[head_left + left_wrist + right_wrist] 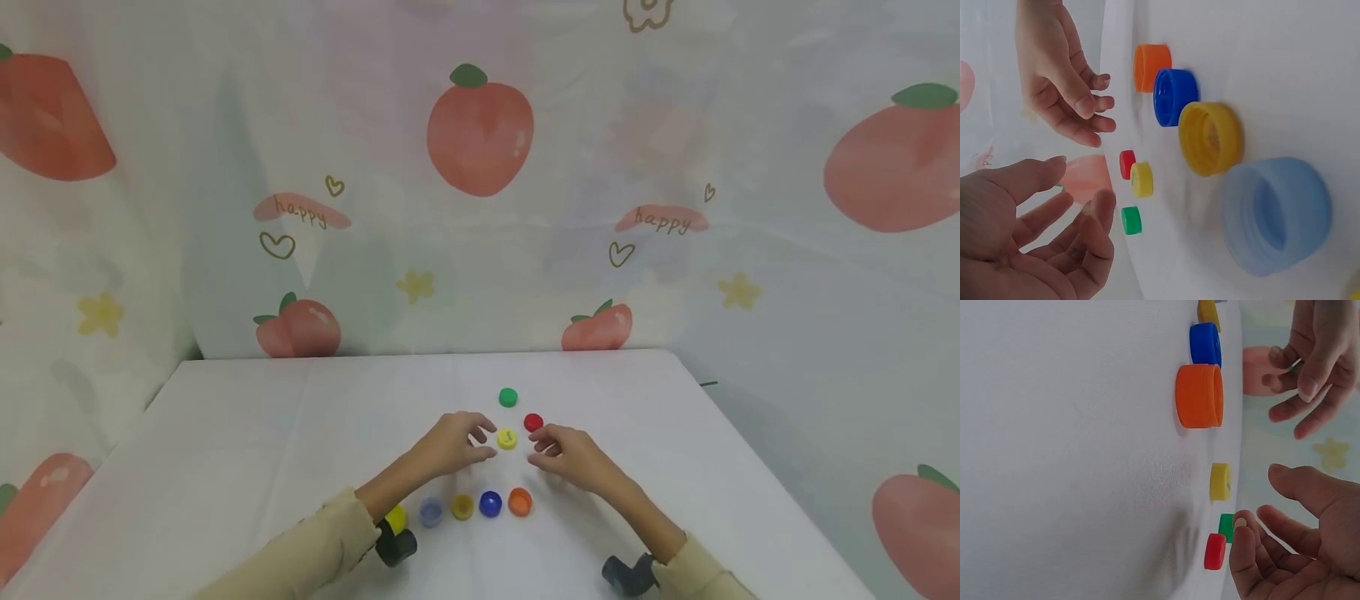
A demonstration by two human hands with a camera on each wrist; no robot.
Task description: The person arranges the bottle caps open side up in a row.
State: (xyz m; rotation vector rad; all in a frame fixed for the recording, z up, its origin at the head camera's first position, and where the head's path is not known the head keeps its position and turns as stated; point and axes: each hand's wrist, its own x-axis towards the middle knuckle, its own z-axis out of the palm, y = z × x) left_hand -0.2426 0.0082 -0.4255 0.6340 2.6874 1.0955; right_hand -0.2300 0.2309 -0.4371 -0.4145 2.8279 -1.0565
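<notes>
Both hands hover over the table with loosely bent fingers and nothing in them. The left hand [456, 442] is just left of a small yellow cap [507, 439]. On that cap's other side is the right hand [572, 454], its fingertips close to a red cap [533, 422]. Farther back lies a green cap [508, 397]. Nearer the person stands a row of caps: pale blue [1275, 215], dark yellow [1211, 139], blue [1175, 97] and orange [1199, 397]. These show their hollow sides. A bright yellow piece [396, 519] is partly hidden by the left forearm.
A white cloth covers the table [247, 450]. Behind it hangs a printed backdrop [480, 250] with peaches and the word "happy". Black wrist devices show below the left [396, 546] and right [628, 577] forearms.
</notes>
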